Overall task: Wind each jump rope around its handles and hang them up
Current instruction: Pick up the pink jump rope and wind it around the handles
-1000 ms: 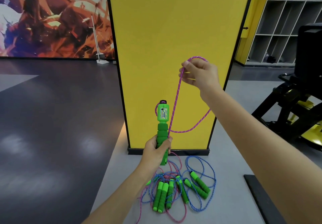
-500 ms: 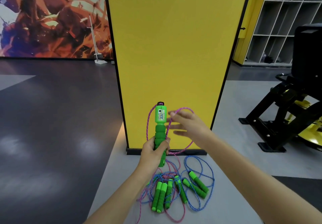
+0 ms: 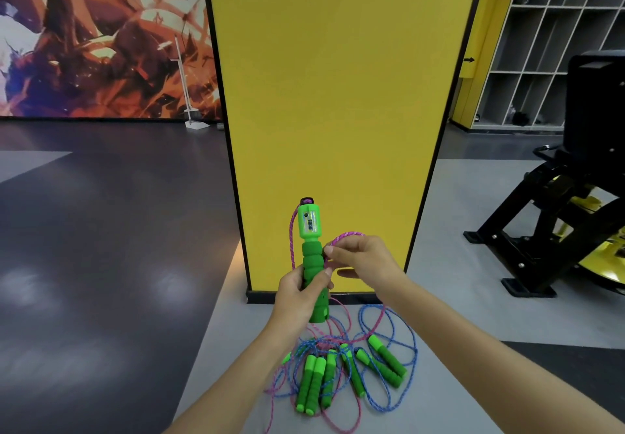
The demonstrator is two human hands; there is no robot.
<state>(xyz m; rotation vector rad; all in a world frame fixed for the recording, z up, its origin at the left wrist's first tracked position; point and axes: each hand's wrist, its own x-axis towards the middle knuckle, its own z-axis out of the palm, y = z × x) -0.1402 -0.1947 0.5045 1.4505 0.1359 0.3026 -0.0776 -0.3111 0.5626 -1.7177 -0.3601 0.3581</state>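
Note:
My left hand (image 3: pixel 299 293) grips a pair of green foam jump rope handles (image 3: pixel 313 258) upright in front of the yellow pillar. Its pink rope (image 3: pixel 345 235) loops from the top cap down the left side and arcs over to my right hand (image 3: pixel 360 259), which pinches the rope right against the handles' right side. On the grey floor below lies a tangle of more jump ropes (image 3: pixel 348 372): several green handles with blue and pink cords, loose and crossing one another.
A tall yellow pillar (image 3: pixel 334 95) with a black base stands straight ahead. A black exercise machine (image 3: pixel 561 217) is at the right, grey cubby shelves (image 3: pixel 554 38) behind it. Dark glossy floor spreads left, with a white stand (image 3: pixel 189 95) by the mural wall.
My right hand has come down from high by the pillar to the handles, bringing the pink rope with it. The left hand has kept the handles upright and nearly still.

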